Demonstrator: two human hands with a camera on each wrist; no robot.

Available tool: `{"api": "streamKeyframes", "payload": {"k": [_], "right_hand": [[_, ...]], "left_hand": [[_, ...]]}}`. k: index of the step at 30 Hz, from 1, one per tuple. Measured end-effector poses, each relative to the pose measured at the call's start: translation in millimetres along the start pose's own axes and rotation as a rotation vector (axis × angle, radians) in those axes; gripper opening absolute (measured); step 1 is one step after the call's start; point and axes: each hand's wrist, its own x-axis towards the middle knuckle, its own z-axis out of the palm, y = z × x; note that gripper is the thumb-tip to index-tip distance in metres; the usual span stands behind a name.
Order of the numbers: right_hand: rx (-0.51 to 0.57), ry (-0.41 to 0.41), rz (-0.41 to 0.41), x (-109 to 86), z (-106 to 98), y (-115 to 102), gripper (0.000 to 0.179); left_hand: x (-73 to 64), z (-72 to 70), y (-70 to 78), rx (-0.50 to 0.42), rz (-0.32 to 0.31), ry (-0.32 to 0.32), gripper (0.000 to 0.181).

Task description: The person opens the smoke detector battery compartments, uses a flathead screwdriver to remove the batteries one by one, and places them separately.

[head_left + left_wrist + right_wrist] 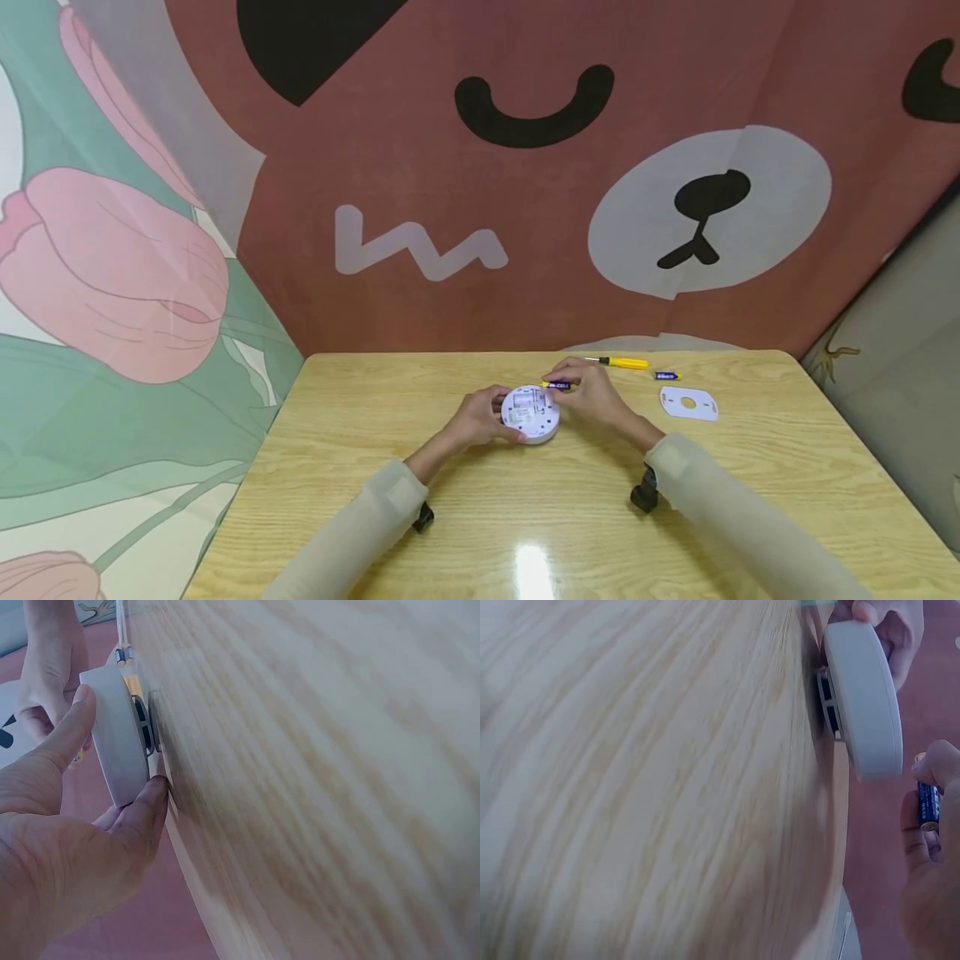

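My left hand point(477, 417) grips a round white device point(531, 423), like a smoke alarm, by its left rim. The device's back faces up and shows a rectangular battery recess and a printed label. In the left wrist view the thumb lies on the upper rim of the device point(120, 742), with fingers underneath. Black vent slots show on its lower side, close to the tabletop. My right hand point(596, 400) pinches a blue battery point(928, 804) between thumb and fingers, beside the device's upper right rim. The battery is apart from the device in the right wrist view.
Behind the right hand lies a yellow-handled screwdriver point(628, 363). Another blue battery point(667, 377) and a white plate point(675, 411) with a centre hole rest to the right on the wooden table point(360, 417). A printed cloth point(420, 317) hangs along the table's far edge.
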Motion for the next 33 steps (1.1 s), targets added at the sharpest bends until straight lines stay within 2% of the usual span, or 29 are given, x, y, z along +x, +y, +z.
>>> {"api": "streamKeyframes", "payload": {"k": [5, 14, 21, 33], "right_hand": [[-0.006, 0.004, 0.050, -3.1, -9, 5, 0.023], [-0.038, 0.027, 0.032, -5.5, -22, 14, 0.024], [-0.085, 0.035, 0.066, -7.7, -34, 24, 0.025], [-0.179, 0.048, 0.083, -16.2, -53, 43, 0.023]], "left_hand": [[2.1, 0.6, -2.4, 0.007, -0.008, -0.001, 0.081], [2.8, 0.3, -2.2, 0.016, 0.001, 0.001, 0.082], [1.3, 1.1, -1.9, -0.014, -0.018, -0.002, 0.081], [2.2, 1.9, -3.1, 0.000, -0.025, 0.003, 0.081]]}}
